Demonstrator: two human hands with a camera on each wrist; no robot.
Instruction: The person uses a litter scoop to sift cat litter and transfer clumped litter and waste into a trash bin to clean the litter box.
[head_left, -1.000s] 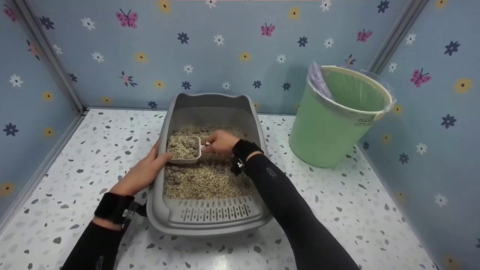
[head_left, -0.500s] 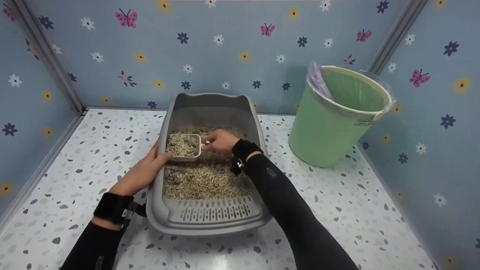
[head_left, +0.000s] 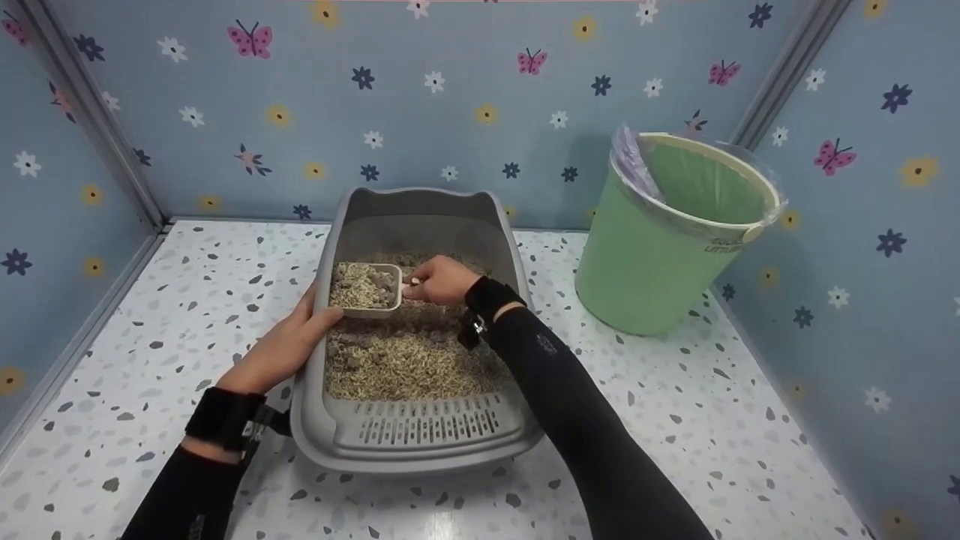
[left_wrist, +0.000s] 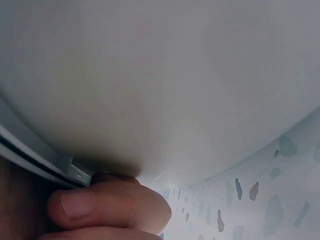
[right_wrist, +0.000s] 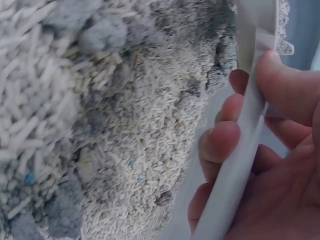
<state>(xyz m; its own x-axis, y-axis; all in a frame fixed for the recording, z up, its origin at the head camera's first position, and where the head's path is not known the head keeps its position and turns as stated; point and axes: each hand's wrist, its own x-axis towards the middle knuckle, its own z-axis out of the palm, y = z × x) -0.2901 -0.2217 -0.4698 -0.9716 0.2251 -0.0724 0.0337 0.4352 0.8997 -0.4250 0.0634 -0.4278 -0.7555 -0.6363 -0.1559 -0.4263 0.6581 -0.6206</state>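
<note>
A grey litter box (head_left: 420, 454) stands on the speckled surface, its bottom covered with pellet litter (head_left: 409, 367) and darker clumps. My left hand (head_left: 281, 349) grips the box's left side, thumb over the rim; in the left wrist view its fingers (left_wrist: 117, 205) curl beneath the rim on the outer wall. With my right hand (head_left: 444, 281) I hold a pale litter scoop (head_left: 367, 313) by its handle, which shows clearly between fingers and thumb in the right wrist view. Heaped with litter and clumps, the scoop is over the box's left half, close to my left thumb.
To the right stands a green trash bin (head_left: 637, 255) lined with a clear and purplish bag, its mouth uncovered. Blue flowered panels (head_left: 442, 97) close off the back and both sides. A slotted ledge (head_left: 427, 420) spans the box's near end.
The scoop and my right hand have shifted slightly toward the back of the box, and the heaped litter has changed its arrangement. My left hand stays on the rim.
</note>
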